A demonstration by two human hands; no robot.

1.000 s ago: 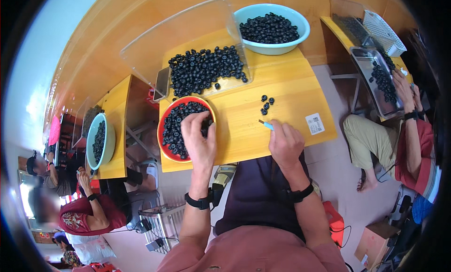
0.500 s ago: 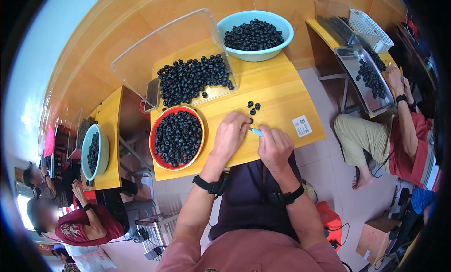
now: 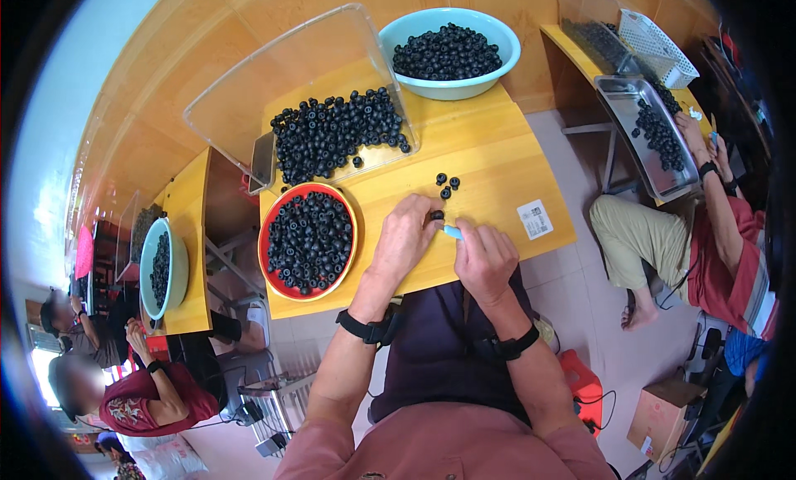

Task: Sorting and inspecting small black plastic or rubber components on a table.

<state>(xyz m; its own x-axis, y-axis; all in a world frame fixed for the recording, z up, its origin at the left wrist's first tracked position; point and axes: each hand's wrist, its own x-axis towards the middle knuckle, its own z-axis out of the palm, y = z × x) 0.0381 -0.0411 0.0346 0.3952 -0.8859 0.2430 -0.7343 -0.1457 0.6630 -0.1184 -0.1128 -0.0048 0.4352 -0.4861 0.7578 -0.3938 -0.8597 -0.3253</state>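
Observation:
Over the yellow table [image 3: 497, 161], my left hand [image 3: 402, 240] pinches a small black ring-shaped part [image 3: 437, 215] between thumb and fingertips. My right hand [image 3: 487, 260] is closed around a slim tool with a light blue handle [image 3: 453, 231]. The tool's tip points at the part; its working end is too small to make out. Just beyond my fingers lie several loose black parts [image 3: 445, 193]. Left of my left hand, a red bowl with a yellow rim [image 3: 356, 235] is full of similar black parts.
Behind the bowl, a clear plastic bin [image 3: 286, 55] lies tilted, black parts spilling through its low side. A pale blue basin [image 3: 456, 91] of parts stands at the far edge. A white label [image 3: 535, 220] is stuck at right. Other people [image 3: 721, 240] work at side tables.
The black part now shows more plainly between my left fingertips, and the blue-handled tool has shifted slightly. The whole view has moved a little; both hands stay close together.

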